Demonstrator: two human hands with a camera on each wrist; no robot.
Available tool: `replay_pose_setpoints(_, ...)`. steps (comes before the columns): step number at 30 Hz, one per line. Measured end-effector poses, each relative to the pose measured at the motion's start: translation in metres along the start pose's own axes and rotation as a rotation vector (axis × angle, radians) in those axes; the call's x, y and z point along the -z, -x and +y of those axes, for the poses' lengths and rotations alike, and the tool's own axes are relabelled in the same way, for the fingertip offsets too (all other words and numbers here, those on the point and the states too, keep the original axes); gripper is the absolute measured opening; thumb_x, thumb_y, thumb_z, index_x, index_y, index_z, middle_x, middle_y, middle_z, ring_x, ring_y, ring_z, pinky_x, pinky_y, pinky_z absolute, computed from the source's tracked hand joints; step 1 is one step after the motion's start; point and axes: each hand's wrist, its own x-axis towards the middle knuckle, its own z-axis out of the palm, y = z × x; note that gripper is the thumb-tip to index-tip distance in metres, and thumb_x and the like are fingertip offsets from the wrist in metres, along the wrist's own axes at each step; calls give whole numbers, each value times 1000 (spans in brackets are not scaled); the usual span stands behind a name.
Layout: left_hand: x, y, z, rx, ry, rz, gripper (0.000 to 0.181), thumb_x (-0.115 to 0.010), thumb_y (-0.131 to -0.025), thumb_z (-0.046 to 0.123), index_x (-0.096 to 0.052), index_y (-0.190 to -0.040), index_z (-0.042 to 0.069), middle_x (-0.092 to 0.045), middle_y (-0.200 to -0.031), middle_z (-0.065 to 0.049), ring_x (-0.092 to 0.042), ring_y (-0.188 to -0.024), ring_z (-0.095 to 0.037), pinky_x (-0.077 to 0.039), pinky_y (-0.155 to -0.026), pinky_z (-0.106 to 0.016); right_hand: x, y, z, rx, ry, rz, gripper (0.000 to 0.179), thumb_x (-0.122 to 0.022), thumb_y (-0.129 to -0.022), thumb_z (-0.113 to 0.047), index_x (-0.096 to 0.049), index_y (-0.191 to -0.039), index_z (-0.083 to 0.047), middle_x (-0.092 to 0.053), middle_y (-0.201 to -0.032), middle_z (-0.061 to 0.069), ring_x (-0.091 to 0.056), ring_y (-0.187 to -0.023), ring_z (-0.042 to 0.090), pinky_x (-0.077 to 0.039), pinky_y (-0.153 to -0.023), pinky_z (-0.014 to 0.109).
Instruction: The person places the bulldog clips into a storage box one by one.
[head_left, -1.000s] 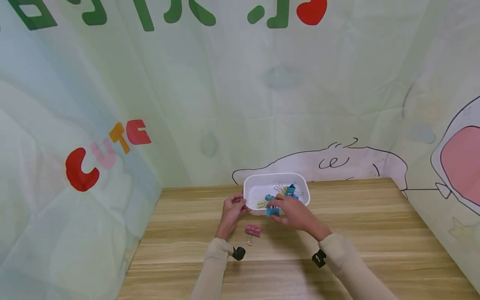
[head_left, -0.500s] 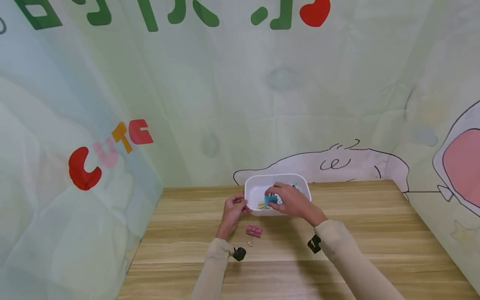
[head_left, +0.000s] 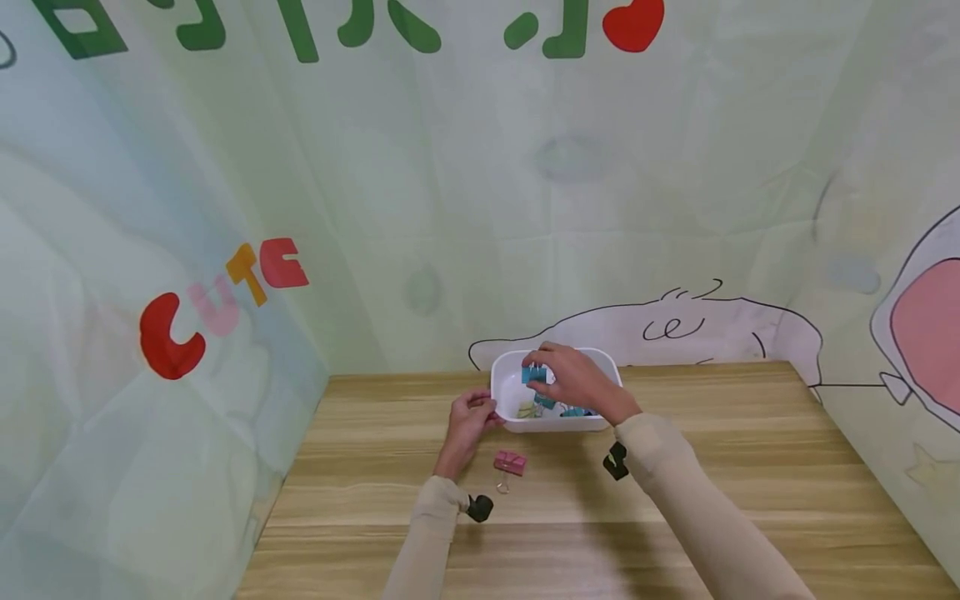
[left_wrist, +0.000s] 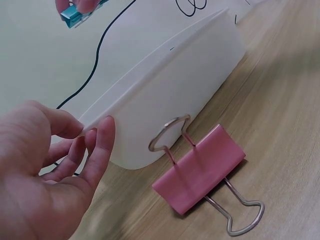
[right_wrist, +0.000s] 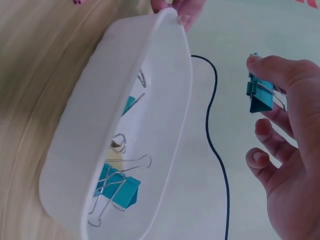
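A white plastic tub stands at the back of the table. My left hand pinches its left end at the rim, thumb and fingertips on the edge in the left wrist view. Above the tub, my right hand holds a teal binder clip between thumb and fingers. Inside lie several binder clips, among them a teal clip and a yellow clip, their wire handles sticking out. A pink binder clip lies on the table in front of the tub, near my left hand.
The wood-grain table ends at the back against a printed fabric wall. A side panel of the same fabric rises at the left. Black wrist cameras sit at both sleeves.
My right hand has moved from the tub's front rim back and up over it, carrying the teal binder clip. My left hand keeps its place at the tub's left end.
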Motion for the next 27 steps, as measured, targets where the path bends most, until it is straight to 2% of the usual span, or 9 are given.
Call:
replay_pose_setpoints(5,0,0,1,1,1,-2,31,-56,-102,-6,-50,-129,-20,-53,-106,-18,-67,-76,-20,-66,-74,-28,3,-12,-2,3,-9,-9,37,-80,-94,-30,-71,-126,-13,-68,-124,8,-64,-109,25,-59,-101,44)
replay_pose_setpoints(11,0,0,1,-10,3,-2,31,-56,-102,-7,-50,-129,-21,-53,-103,-16,-66,-74,-18,-66,-74,-29,3,-18,-4,15,-7,-16,36,-78,-95,-29,-71,-126,-12,-67,-125,8,-65,-108,25,-59,-100,45)
replay_pose_setpoints(14,-1,1,1,-14,14,-3,31,-56,-102,-7,-50,-129,-21,-53,-102,-15,-66,-74,-18,-66,-74,-28,3,-18,-4,10,-9,-7,39,-78,-95,-29,-70,-129,-12,-66,-128,10,-65,-112,27,-58,-102,48)
replay_pose_setpoints(20,-2,1,1,-17,28,-13,31,-54,-102,-8,-48,-129,-22,-53,-102,-15,-65,-73,-16,-66,-73,-26,1,-16,-2,2,5,22,54,-77,-96,-31,-61,-145,-15,-59,-139,13,-60,-123,32,-55,-106,53)
replay_pose_setpoints(27,-1,1,1,-25,27,-10,30,-54,-102,-9,-48,-128,-23,-53,-104,-18,-65,-73,-18,-65,-71,-25,1,-9,-5,19,-17,27,53,-76,-96,-36,-62,-144,-18,-56,-140,11,-61,-122,31,-56,-105,53)
